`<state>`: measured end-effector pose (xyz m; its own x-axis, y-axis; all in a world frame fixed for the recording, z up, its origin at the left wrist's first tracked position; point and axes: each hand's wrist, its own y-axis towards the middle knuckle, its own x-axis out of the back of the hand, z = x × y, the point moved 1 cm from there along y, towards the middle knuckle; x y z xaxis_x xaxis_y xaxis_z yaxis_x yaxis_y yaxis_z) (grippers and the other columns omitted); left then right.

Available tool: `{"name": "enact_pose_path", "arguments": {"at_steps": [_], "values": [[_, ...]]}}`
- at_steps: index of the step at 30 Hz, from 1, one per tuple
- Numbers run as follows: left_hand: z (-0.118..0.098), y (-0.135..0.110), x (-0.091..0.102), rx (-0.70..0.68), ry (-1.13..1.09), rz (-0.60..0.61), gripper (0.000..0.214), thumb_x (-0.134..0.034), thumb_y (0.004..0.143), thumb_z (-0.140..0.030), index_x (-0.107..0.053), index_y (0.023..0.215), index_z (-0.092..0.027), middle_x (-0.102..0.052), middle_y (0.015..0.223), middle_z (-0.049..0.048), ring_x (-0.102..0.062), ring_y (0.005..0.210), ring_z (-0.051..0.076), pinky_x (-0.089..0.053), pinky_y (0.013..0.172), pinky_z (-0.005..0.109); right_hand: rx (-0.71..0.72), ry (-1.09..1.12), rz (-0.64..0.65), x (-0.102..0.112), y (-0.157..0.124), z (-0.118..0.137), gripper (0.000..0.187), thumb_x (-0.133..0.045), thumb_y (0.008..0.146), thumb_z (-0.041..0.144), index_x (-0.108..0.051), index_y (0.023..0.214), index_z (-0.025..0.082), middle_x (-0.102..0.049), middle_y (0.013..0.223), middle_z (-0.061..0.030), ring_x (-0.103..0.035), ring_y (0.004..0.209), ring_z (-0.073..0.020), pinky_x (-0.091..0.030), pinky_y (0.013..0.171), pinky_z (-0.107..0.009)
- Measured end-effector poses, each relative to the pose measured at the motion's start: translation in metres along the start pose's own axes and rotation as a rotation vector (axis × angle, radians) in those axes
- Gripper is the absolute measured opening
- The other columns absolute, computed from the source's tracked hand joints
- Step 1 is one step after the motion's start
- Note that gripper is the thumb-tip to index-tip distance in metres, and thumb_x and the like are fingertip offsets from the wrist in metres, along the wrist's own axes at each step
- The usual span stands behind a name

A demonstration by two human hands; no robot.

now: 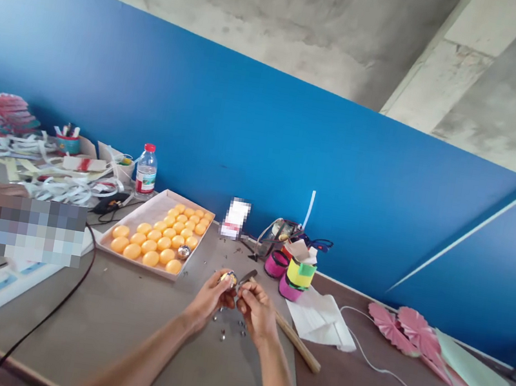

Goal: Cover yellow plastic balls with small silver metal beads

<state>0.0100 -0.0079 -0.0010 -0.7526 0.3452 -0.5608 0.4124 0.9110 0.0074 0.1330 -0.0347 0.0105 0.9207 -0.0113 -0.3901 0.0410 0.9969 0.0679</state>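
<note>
My left hand (211, 297) is closed around a small yellow ball (228, 277) held above the table. Close beside it, my right hand (257, 308) grips a dark metal tool (247, 277) whose tip points at the ball. Below both hands, several tiny metal bits (229, 330) lie scattered on the brown table (128, 329). A shallow cardboard tray (136, 219) with several yellow-orange balls (156, 243) and one silver ball (184, 251) sits to the left of my hands.
A wooden stick (297, 348) and white folded paper (321, 317) lie right of my hands. Coloured tape rolls (296, 274), a water bottle (146, 171), a power strip with cables (3, 283), paper strips (58, 184) and pink paper fans (405, 330) surround the work spot. A blue wall (265, 148) stands behind.
</note>
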Motion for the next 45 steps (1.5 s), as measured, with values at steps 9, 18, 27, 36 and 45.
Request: {"name": "enact_pose_path", "arguments": {"at_steps": [9,18,27,36,45], "values": [[0.0,0.001,-0.001,-0.004,-0.046,0.086,0.039,-0.058,0.076,-0.046,-0.052,0.102,-0.018,-0.058,0.068,-0.001,-0.055,0.054,0.011,-0.041,0.056,0.025,0.055,-0.104,-0.01,-0.001,0.005,-0.017,0.013,-0.062,0.069,0.03,-0.054,0.07,0.02,-0.044,0.054,0.0061,-0.04,0.05,-0.0091,-0.034,0.052,-0.023],[-0.001,-0.001,-0.002,0.013,-0.031,0.092,0.041,-0.06,0.073,-0.046,-0.052,0.103,-0.019,-0.058,0.069,-0.0013,-0.055,0.055,0.011,-0.042,0.057,0.026,0.007,-0.147,-0.007,-0.008,0.001,-0.01,0.017,-0.06,0.068,0.034,-0.051,0.069,0.02,-0.044,0.053,0.0059,-0.04,0.049,-0.0096,-0.035,0.052,-0.024],[-0.002,-0.003,-0.002,-0.013,-0.014,0.095,0.038,-0.06,0.074,-0.044,-0.052,0.101,-0.018,-0.057,0.071,-0.0014,-0.055,0.055,0.011,-0.042,0.057,0.026,-0.038,-0.118,-0.015,-0.009,-0.001,-0.008,0.018,-0.063,0.065,0.034,-0.053,0.068,0.02,-0.045,0.052,0.0057,-0.042,0.05,-0.0102,-0.035,0.054,-0.024],[0.003,-0.002,0.0,-0.04,0.115,0.037,0.04,-0.059,0.073,-0.046,-0.052,0.102,-0.019,-0.055,0.066,-0.0028,-0.053,0.055,0.011,-0.041,0.057,0.025,-0.038,-0.142,-0.029,-0.006,0.0,-0.012,0.015,-0.062,0.067,0.031,-0.053,0.068,0.02,-0.048,0.053,0.0049,-0.045,0.05,-0.0106,-0.037,0.055,-0.025],[0.001,-0.006,-0.007,-0.068,0.167,-0.023,0.04,-0.063,0.069,-0.046,-0.055,0.098,-0.019,-0.056,0.067,-0.0026,-0.051,0.053,0.01,-0.039,0.053,0.023,-0.031,-0.161,-0.052,-0.008,-0.002,-0.012,0.022,-0.063,0.066,0.032,-0.044,0.064,0.022,-0.046,0.05,0.0066,-0.044,0.047,-0.0104,-0.036,0.052,-0.024]]}}
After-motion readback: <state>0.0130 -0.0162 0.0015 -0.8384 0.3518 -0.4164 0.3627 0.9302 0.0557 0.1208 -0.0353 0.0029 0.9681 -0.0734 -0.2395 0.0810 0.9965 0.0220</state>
